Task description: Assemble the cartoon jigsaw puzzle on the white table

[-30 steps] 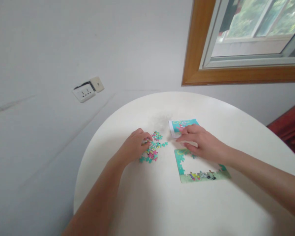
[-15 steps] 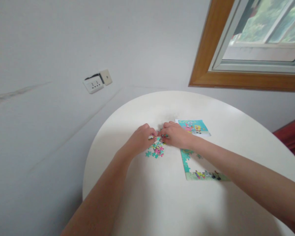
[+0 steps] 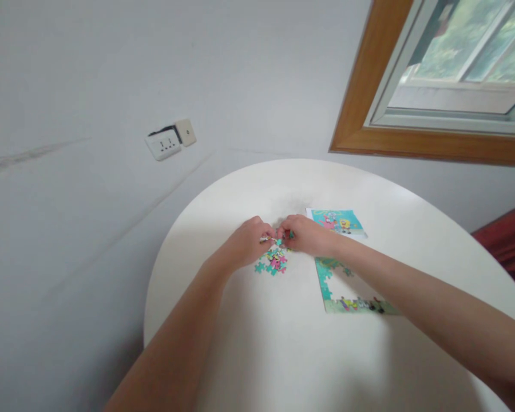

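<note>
My left hand [image 3: 254, 240] is curled over the far side of a small pile of jigsaw pieces [image 3: 275, 262], its fingers closed around a jigsaw piece that shows partly under the thumb. My right hand [image 3: 305, 234] meets it fingertip to fingertip, pinching a teal jigsaw piece [image 3: 279, 242]. More bits of colour show beneath its fingers, partly hidden. Teal, pink and yellow pieces lie heaped just below both hands. To the right, under my right forearm, lies a partly assembled jigsaw [image 3: 326, 290] with its left and bottom borders joined and a bare white middle.
A teal cartoon picture sheet [image 3: 335, 220] lies beyond my right wrist. Everything rests on a round white table [image 3: 283, 343] against a grey wall. A wall socket [image 3: 165, 144] is at the left, a wood-framed window [image 3: 356, 135] at the upper right, and red cloth [image 3: 508, 243] at the right edge.
My right hand's fingers have drawn in slightly, and a teal piece shows more plainly at its fingertips. My left hand has hardly moved.
</note>
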`<control>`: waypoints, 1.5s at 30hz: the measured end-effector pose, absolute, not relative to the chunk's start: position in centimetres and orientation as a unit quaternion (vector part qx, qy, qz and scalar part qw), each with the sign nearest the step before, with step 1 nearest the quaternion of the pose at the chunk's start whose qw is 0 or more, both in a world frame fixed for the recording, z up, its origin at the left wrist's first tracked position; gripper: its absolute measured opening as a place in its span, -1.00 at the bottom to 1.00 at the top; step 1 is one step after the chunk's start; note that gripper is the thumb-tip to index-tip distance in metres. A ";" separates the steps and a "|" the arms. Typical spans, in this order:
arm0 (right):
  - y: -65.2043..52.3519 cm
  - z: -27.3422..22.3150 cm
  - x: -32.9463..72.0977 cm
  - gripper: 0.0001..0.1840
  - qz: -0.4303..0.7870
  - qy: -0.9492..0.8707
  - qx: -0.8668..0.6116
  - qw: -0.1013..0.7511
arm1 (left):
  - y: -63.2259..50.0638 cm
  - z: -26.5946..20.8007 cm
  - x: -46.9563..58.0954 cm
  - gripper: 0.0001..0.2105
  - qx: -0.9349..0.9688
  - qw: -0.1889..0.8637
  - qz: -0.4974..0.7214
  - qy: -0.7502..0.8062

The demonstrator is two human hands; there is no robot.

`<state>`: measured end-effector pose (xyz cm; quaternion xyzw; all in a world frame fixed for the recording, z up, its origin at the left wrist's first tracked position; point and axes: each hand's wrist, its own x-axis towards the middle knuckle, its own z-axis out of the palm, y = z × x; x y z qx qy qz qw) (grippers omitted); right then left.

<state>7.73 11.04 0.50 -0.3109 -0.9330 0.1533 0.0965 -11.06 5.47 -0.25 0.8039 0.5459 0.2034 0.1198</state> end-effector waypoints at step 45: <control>2.3 0.5 22.6 -0.85 0.017 -0.916 -0.176 0.361 | 1.9 0.6 1.5 -0.75 0.815 0.255 0.303 0.422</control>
